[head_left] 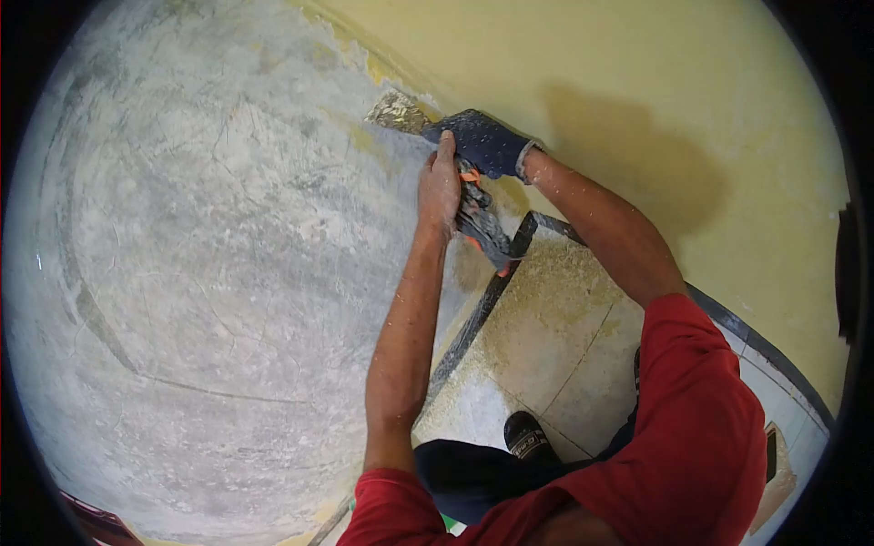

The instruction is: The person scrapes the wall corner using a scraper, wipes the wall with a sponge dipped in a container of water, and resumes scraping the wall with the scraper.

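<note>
My right hand (pixel 481 143), in a dark blue knit glove, grips a scraper (pixel 398 111). Its wide, paint-specked blade lies against the wall, where grey plaster (pixel 228 227) meets yellow paint (pixel 637 64). The handle is hidden inside the glove. My bare left hand (pixel 439 189) is right beside it, thumb up near the gloved fingers. A crumpled grey and orange cloth or glove (pixel 484 223) hangs from my left hand; its fingers are mostly hidden behind the hand, and the exact kind of cloth is unclear.
Yellow scrapings lie over the tiled floor (pixel 564 337) in the corner below. A dark baseboard (pixel 482 309) runs along both walls. One dark slipper (pixel 526 437) shows under me. A brownish object (pixel 774 478) sits at the lower right.
</note>
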A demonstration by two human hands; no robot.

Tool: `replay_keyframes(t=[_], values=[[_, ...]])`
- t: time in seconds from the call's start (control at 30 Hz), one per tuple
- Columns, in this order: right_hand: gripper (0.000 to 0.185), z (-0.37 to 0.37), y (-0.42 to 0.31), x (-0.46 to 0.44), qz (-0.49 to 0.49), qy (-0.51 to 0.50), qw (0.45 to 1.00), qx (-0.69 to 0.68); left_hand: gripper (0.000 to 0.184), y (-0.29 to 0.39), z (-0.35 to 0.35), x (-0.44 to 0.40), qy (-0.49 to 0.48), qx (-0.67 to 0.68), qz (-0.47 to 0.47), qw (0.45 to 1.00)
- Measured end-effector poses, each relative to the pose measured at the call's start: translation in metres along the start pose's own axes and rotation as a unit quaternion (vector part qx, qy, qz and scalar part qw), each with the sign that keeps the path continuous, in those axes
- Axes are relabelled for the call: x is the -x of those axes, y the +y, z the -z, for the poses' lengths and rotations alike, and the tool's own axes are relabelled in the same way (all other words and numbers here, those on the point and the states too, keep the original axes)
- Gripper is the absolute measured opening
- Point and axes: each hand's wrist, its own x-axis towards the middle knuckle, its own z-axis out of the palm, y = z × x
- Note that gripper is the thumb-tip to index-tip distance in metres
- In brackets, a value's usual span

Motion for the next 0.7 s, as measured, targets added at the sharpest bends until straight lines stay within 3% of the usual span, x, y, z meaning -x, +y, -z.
replay_keyframes(t=[0.03,0.1,0.17,0.23,0.27,0.3,0.37,0.43,0.47,0.5,0.57,0.6,0.63,0.7], values=[[0.021,0.001,0.002,-0.009,0.001,0.003,1.0,0.004,0.054,0.006,-0.001,-0.001,-0.004,0.0,-0.004,1.0],[0.014,0.028,-0.017,-0.037,-0.15,-0.291,0.944,0.039,0.062,0.072,0.001,0.03,-0.063,0.002,0.096,0.993],[0.018,0.036,-0.038,-0.041,-0.139,-0.263,0.953,0.054,0.06,0.069,0.006,0.021,-0.064,-0.021,0.127,0.99],[0.022,0.021,-0.023,-0.025,-0.224,-0.278,0.933,-0.047,0.06,0.049,0.006,0.013,-0.099,-0.002,0.107,0.989],[0.026,-0.006,-0.001,0.009,-0.092,-0.094,0.99,-0.053,0.061,0.031,0.007,0.013,-0.13,0.02,0.104,0.986],[0.025,-0.011,-0.008,0.02,-0.206,-0.111,0.971,-0.045,0.061,0.012,0.004,0.008,-0.128,0.018,0.1,0.987],[0.023,-0.036,0.011,0.024,-0.096,0.029,0.995,0.018,0.032,-0.015,-0.002,-0.006,-0.022,0.043,0.058,0.997],[0.022,-0.003,-0.004,-0.008,0.003,-0.141,0.983,0.114,0.032,0.031,0.008,0.002,-0.106,0.043,0.098,0.989],[0.016,0.025,-0.033,-0.041,-0.351,-0.33,0.87,-0.107,0.036,0.043,0.01,-0.006,-0.127,0.071,0.115,0.983],[0.011,0.013,-0.017,-0.03,-0.149,-0.25,0.956,0.043,0.043,0.051,0.011,-0.008,-0.146,0.097,0.131,0.976],[0.017,0.022,-0.03,-0.04,-0.378,-0.369,0.836,-0.149,0.046,0.046,0.009,0.007,-0.11,0.082,0.114,0.984],[0.018,0.024,-0.036,-0.037,-0.264,-0.398,0.879,0.016,0.036,0.039,0.005,0.008,-0.1,0.081,0.105,0.986],[0.02,0.023,-0.04,-0.027,-0.141,-0.412,0.882,0.18,0.033,0.031,0.001,0.011,-0.091,0.08,0.098,0.988],[0.021,-0.006,-0.006,0.0,-0.164,-0.359,0.911,0.118,0.035,0.047,-0.001,0.025,-0.061,0.008,0.134,0.989]])
